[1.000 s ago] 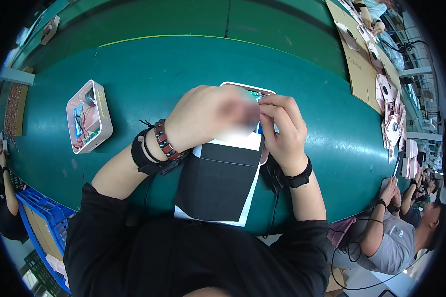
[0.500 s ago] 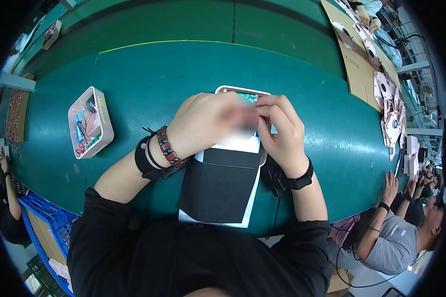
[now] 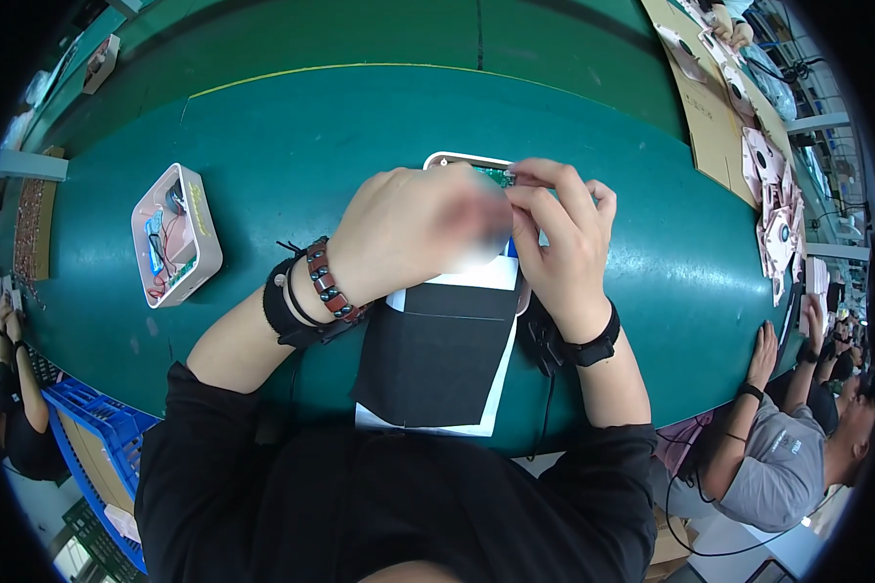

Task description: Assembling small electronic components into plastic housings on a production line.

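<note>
Two near casings (image 3: 204, 238) (image 3: 465, 154), one beaded bracelet (image 3: 325, 282)

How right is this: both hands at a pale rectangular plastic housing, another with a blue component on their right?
Wrong side: the head view shows the pale rectangular plastic housing with the blue component left of the left hand and right hand; both are at the other housing.

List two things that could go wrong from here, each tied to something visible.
1. The left hand covers much of the pale box, so a slip inside might go unnoticed.
2. The right hand is close to the green circuit board, so a careless press could perhaps damage it.
</note>
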The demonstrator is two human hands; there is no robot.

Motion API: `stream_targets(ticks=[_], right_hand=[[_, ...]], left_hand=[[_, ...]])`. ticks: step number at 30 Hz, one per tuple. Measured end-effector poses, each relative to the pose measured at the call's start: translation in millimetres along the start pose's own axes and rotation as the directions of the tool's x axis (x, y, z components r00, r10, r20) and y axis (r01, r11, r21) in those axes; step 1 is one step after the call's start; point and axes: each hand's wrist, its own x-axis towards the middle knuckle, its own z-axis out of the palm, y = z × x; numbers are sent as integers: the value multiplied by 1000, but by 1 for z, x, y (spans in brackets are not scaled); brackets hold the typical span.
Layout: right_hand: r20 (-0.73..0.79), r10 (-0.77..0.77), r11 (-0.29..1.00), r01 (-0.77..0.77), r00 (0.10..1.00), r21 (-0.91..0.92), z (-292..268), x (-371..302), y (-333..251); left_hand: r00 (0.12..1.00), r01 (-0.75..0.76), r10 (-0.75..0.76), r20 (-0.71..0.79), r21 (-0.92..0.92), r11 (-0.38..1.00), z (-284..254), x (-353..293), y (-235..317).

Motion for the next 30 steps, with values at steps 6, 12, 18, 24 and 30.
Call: stream_targets(ticks=[6, 12, 18, 24, 30], right_hand=[[-25, 30, 997, -28, 999, 72, 5, -1, 2], [67, 36, 991, -44, 997, 124, 7, -3, 4], [63, 81, 981, -91, 995, 169, 10, -4, 7], [51, 103, 973, -112, 993, 202, 13, -6, 8], [-16, 133, 984, -130, 991, 125, 16, -7, 3]], left_hand=[[994, 92, -102, -47, -194, 977, 4, -1, -6], [995, -16, 27, -93, 110, 994, 1, 0, -4], [987, -63, 99, -127, 261, 963, -1, 0, -3], [984, -66, 107, -141, 267, 961, 0, 1, -1], [971, -145, 189, -150, 263, 954, 3, 3, -3]])
